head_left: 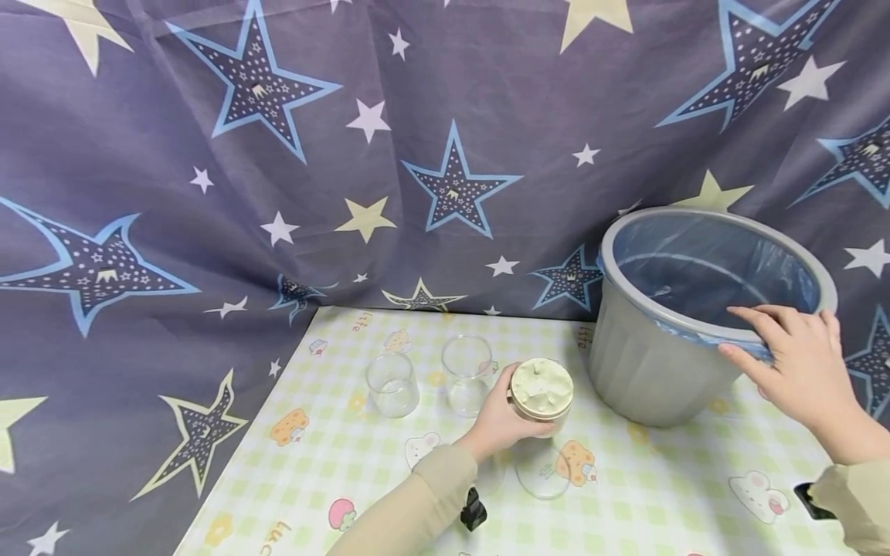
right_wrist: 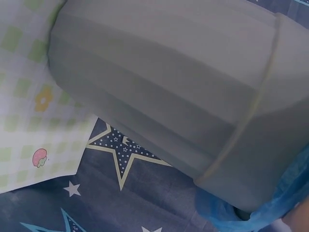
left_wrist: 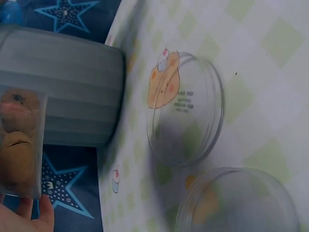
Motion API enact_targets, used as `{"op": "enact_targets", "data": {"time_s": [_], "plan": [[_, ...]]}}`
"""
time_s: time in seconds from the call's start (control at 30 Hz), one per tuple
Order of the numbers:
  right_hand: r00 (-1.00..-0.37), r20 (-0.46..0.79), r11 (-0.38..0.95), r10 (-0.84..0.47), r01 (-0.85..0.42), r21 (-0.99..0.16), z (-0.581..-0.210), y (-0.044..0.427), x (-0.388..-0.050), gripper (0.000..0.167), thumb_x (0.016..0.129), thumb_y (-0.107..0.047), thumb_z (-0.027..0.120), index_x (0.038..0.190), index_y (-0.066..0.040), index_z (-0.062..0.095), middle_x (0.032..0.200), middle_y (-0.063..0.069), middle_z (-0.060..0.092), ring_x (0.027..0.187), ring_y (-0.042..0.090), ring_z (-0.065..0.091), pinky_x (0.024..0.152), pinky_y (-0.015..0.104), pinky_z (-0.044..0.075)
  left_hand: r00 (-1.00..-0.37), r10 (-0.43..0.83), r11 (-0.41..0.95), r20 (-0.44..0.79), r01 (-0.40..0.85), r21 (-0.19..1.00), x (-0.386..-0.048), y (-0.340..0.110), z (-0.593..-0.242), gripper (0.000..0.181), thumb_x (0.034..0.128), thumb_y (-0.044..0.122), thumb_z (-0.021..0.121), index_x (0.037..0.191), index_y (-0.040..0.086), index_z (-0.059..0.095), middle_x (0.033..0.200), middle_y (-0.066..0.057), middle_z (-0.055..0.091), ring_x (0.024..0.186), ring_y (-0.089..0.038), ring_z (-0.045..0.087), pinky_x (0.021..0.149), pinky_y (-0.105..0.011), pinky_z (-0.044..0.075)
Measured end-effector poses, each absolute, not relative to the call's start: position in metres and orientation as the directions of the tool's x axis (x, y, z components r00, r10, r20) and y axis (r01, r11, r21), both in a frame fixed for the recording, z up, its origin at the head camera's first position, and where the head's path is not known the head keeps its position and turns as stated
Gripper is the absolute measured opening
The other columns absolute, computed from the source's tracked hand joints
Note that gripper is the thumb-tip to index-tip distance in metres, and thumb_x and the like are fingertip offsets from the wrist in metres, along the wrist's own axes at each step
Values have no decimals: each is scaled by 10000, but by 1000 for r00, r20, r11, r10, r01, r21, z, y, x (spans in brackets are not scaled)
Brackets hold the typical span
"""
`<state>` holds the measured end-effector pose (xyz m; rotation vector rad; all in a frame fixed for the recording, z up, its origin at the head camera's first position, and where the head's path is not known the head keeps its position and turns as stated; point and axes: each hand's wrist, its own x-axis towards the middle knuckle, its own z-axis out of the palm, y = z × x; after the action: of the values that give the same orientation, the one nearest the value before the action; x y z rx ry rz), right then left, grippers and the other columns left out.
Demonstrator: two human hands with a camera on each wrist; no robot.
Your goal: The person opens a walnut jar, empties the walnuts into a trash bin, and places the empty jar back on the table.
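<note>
My left hand grips a small round container from its left side, above the table. Pale, lumpy matter shows at its top in the head view. Through its clear side in the left wrist view, brownish rounded shapes are visible; their kind is unclear. At the right, my right hand is at the near rim of a grey bin, fingers extended over the rim and thumb outside. A blue plastic liner is folded over that rim. Below the held container stands a clear cup.
Two more clear cups, a left one and a middle one, stand behind the left hand. A checked cloth with cartoon prints covers the table. Behind it hangs a dark star-patterned curtain.
</note>
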<state>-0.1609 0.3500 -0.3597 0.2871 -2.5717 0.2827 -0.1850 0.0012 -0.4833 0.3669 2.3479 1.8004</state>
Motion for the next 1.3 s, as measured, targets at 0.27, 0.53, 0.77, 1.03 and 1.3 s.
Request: {"op": "enact_targets", "data": {"time_s": [0.27,0.53,0.77,1.03,1.3], "plan": [[-862,480,948,-165,-273,-165,-353,354,-158,541,923,-448,552,1240,-11,527,1182,276,477,1055,469,405,930,675,161,-956,292,234,19,91,968,-176,-13,-474,974,620,151,872,1423,238,328,1357,-20,471,1245,-243,468,1048,-470,388],[-853,498,933,-158,-294,-208,-351,352,-159,543,923,-407,570,1253,20,522,1199,308,488,1087,494,387,930,685,161,-944,318,284,84,179,942,-171,-20,-466,956,613,159,874,1412,195,351,1354,-18,484,1218,-235,481,1025,-444,398],[-650,717,831,-254,-525,-182,-356,329,-154,788,876,-674,403,1102,55,601,1145,321,512,1061,518,414,1062,724,103,-926,349,369,145,278,887,-167,-27,-466,938,597,195,885,1391,198,386,1326,5,519,1158,-175,517,966,-356,443],[-525,810,729,-261,-658,-191,-363,295,-150,693,877,-624,491,1015,36,650,1096,278,558,1283,90,389,1089,688,136,-940,316,414,133,262,872,-161,-29,-460,973,582,220,892,1410,206,381,1350,-32,483,1252,-247,459,1069,-496,363],[-373,881,630,-291,-768,-117,-380,259,-147,572,937,-489,505,930,63,658,1004,283,597,1271,-17,385,1165,424,230,-942,286,510,178,307,803,-158,-33,-460,974,556,271,898,1396,180,412,1318,-25,513,1217,-222,477,1039,-468,408]]}}
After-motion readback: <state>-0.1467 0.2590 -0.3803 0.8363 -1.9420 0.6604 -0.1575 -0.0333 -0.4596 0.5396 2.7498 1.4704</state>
